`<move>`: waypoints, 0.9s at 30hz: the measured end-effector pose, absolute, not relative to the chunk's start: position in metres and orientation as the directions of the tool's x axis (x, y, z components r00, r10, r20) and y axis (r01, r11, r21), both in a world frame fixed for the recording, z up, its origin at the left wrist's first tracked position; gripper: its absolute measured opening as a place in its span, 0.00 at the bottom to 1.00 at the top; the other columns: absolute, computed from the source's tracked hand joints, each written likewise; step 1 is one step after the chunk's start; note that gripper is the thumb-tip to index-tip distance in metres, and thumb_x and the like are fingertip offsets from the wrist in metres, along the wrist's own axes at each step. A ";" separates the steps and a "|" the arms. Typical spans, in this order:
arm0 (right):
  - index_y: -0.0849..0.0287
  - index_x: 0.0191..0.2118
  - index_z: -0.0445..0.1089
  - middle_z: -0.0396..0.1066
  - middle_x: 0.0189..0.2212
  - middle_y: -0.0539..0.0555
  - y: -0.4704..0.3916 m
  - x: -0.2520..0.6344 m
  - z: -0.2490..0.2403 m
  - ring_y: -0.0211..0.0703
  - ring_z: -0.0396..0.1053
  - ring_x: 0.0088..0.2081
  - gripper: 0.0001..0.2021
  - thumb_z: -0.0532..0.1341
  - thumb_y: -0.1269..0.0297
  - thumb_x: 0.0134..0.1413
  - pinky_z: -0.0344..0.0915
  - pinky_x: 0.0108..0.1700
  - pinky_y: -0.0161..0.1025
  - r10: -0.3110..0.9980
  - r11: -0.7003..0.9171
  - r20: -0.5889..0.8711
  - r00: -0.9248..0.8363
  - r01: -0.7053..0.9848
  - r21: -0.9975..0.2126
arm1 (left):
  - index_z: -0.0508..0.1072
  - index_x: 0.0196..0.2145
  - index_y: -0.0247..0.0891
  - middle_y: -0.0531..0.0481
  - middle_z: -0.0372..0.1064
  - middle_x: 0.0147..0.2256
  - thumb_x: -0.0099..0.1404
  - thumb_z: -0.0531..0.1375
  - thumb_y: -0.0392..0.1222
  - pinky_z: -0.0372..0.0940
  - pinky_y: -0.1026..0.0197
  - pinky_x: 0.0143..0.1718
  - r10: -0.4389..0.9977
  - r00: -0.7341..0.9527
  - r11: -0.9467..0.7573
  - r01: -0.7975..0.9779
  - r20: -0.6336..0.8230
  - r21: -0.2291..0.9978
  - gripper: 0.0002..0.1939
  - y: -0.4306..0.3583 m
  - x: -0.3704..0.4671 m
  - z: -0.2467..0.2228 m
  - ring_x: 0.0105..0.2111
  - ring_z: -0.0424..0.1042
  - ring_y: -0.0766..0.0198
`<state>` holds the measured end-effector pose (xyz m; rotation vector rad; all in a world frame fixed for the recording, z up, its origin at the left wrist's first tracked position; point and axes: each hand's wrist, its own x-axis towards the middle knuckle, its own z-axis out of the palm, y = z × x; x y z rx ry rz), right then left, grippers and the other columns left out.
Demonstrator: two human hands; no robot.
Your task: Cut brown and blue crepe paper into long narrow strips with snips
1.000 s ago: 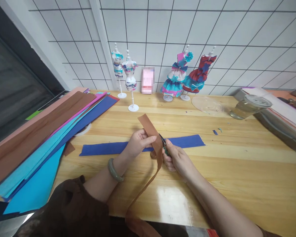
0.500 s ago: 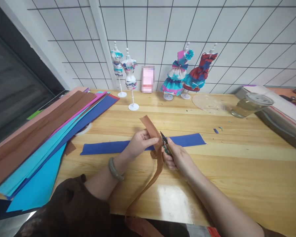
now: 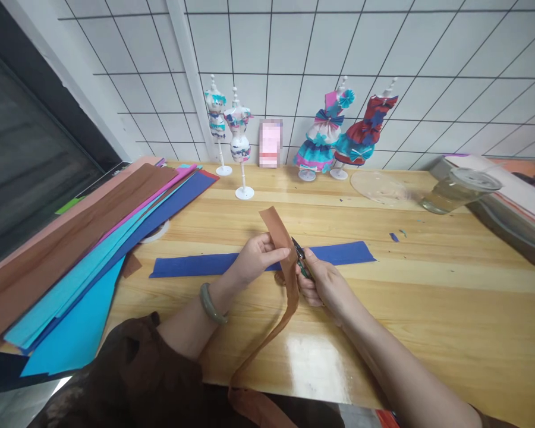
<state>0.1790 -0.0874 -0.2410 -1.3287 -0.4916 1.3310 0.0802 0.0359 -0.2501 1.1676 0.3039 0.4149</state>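
A long brown crepe paper strip (image 3: 276, 229) is pinched in my left hand (image 3: 256, 260), thumb on top. Its tail curls down past the table's front edge. My right hand (image 3: 323, 276) is closed around small dark thread snips (image 3: 299, 249), whose blades point up and away at the right edge of the brown strip. Whether the blades have cut into the paper I cannot tell. Beneath both hands a blue crepe paper strip (image 3: 196, 265) lies flat across the wooden table (image 3: 383, 333).
Crepe paper sheets (image 3: 71, 244) in several colours are stacked at the left, partly over a tape roll (image 3: 158, 232). Small dress forms (image 3: 238, 137) stand along the back, two wearing paper dresses (image 3: 316, 145). A plastic cup (image 3: 455, 190) and blue scraps (image 3: 393, 237) are at the right.
The whole view has shifted slightly. My hands, the brown strip and the snips keep nearly the same positions relative to each other.
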 end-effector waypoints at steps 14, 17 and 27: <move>0.58 0.25 0.56 0.42 0.12 0.39 -0.087 0.178 -0.240 0.26 0.36 0.13 0.22 0.52 0.42 0.50 0.35 0.13 0.26 0.863 -0.280 -0.408 0.299 -0.391 -0.877 | 0.71 0.35 0.31 0.46 0.72 0.33 0.51 0.65 0.40 0.64 0.61 0.37 0.493 0.870 0.280 -0.170 0.010 0.945 0.14 0.036 0.080 -0.252 0.32 0.71 0.63; 0.58 0.24 0.56 0.42 0.12 0.40 -0.087 0.178 -0.239 0.26 0.37 0.13 0.22 0.52 0.41 0.50 0.36 0.13 0.26 0.856 -0.299 -0.418 0.305 -0.369 -0.880 | 0.71 0.35 0.31 0.45 0.72 0.35 0.52 0.64 0.42 0.63 0.61 0.39 0.556 0.831 0.272 -0.193 0.011 0.943 0.15 0.036 0.081 -0.248 0.35 0.70 0.62; 0.59 0.25 0.57 0.42 0.12 0.39 -0.087 0.176 -0.238 0.25 0.36 0.12 0.22 0.52 0.42 0.51 0.35 0.13 0.26 0.860 -0.323 -0.434 0.268 -0.372 -0.870 | 0.73 0.30 0.31 0.47 0.73 0.31 0.50 0.66 0.40 0.63 0.61 0.37 0.641 0.767 0.335 -0.230 -0.042 0.914 0.11 0.039 0.081 -0.251 0.31 0.70 0.64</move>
